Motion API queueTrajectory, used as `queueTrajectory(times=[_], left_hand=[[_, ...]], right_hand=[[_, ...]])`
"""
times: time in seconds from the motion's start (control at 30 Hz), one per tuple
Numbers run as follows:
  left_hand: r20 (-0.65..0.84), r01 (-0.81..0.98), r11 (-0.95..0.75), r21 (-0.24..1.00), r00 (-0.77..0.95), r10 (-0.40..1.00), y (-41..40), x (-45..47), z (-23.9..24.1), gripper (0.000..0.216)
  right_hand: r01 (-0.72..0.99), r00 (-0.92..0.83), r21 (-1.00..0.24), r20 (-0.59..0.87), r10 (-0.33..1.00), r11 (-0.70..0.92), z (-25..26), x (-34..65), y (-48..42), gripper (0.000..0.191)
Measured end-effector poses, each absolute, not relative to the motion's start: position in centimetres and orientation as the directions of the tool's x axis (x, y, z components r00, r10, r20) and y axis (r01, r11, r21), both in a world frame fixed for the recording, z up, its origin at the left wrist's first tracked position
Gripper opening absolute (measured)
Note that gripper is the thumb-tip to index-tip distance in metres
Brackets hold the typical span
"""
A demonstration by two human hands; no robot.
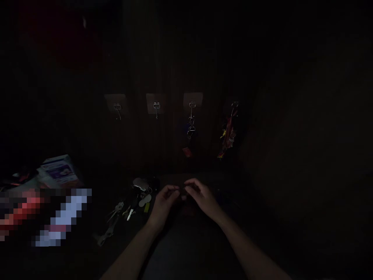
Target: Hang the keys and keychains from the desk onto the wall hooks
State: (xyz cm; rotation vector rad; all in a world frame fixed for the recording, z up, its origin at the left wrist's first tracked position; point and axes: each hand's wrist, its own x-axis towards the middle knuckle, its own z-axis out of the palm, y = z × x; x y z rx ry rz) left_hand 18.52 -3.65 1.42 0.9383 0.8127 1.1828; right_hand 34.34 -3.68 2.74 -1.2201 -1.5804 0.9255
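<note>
In the dim head view, my left hand (pixel 166 200) and my right hand (pixel 202 197) are close together over a dark surface. Thumb and fingers of each are pinched toward one another. Something small and dark seems to lie between the fingertips, but it is too dark to name. Just left of my left hand lies a heap of keys (pixel 131 214) with rings, grey oval tags (pixel 145 200) and a yellow-green tag (pixel 147 207).
Metal hooks on pale square pads hang on the dark wall ahead. A keyring (pixel 191 128) with a red tag (pixel 187 151) hangs from one hook, and a colourful tangled bundle (pixel 227 136) from the rightmost. A printed box (pixel 60 171) stands at left, near a pixelated patch.
</note>
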Motion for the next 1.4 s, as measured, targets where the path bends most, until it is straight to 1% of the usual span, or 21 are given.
queueTrajectory(times=[0.1,0.2,0.3,0.37,0.43,0.57,0.67,0.77,0.9,1.0,1.13,1.4], left_hand=[[-0.075,-0.538,0.146,0.83,0.153,0.985,-3.0,18.1,1.0,0.028],[-0.114,-0.616,0.169,0.77,0.127,0.985,-2.5,17.7,0.9,0.03],[-0.139,-0.641,0.187,0.744,0.125,0.982,-2.5,17.5,1.2,0.029],[-0.145,-0.638,0.195,0.745,0.13,0.981,-2.7,17.5,1.4,0.027],[-0.141,-0.633,0.198,0.748,0.14,0.98,-2.7,17.4,1.5,0.026],[-0.125,-0.649,0.194,0.736,0.151,0.981,-2.4,17.2,1.1,0.026],[-0.126,-0.669,0.207,0.714,0.168,0.978,-2.1,17.0,0.9,0.028],[-0.139,-0.679,0.234,0.696,0.193,0.971,-2.0,17.0,1.0,0.031],[-0.114,-0.674,0.244,0.697,0.233,0.966,-2.2,17.0,1.2,0.038],[-0.097,-0.646,0.235,0.726,0.242,0.965,-2.3,17.0,1.4,0.039],[-0.086,-0.606,0.21,0.767,0.227,0.97,-2.6,17.0,1.6,0.037],[-0.077,-0.59,0.191,0.784,0.213,0.974,-2.4,17.0,1.3,0.033]], right_hand=[[0.23,-0.267,-0.956,0.119,0.956,0.183,2.5,34.0,-4.1,0.025],[0.238,-0.382,-0.953,0.083,0.92,0.185,1.9,33.6,-4.3,0.037],[0.24,-0.404,-0.95,0.09,0.91,0.2,1.3,33.2,-4.3,0.056],[0.215,-0.39,-0.954,0.112,0.914,0.209,1.1,33.1,-4.1,0.061],[0.19,-0.371,-0.962,0.115,0.922,0.197,1.0,33.0,-4.0,0.06],[0.103,-0.314,-0.984,0.106,0.943,0.145,1.4,33.1,-3.9,0.051],[0.018,-0.295,-0.993,0.104,0.95,0.114,1.9,33.3,-3.8,0.038],[0.018,-0.284,-0.994,0.101,0.953,0.11,2.2,33.4,-3.7,0.027],[0.012,-0.246,-0.997,0.065,0.967,0.07,2.5,33.5,-3.6,0.027],[0.018,-0.213,-0.999,0.036,0.976,0.041,2.7,33.5,-3.7,0.029],[0.046,-0.207,-0.996,0.065,0.976,0.076,2.6,33.5,-3.7,0.031],[0.113,-0.227,-0.986,0.091,0.97,0.12,2.5,33.6,-3.8,0.029]])
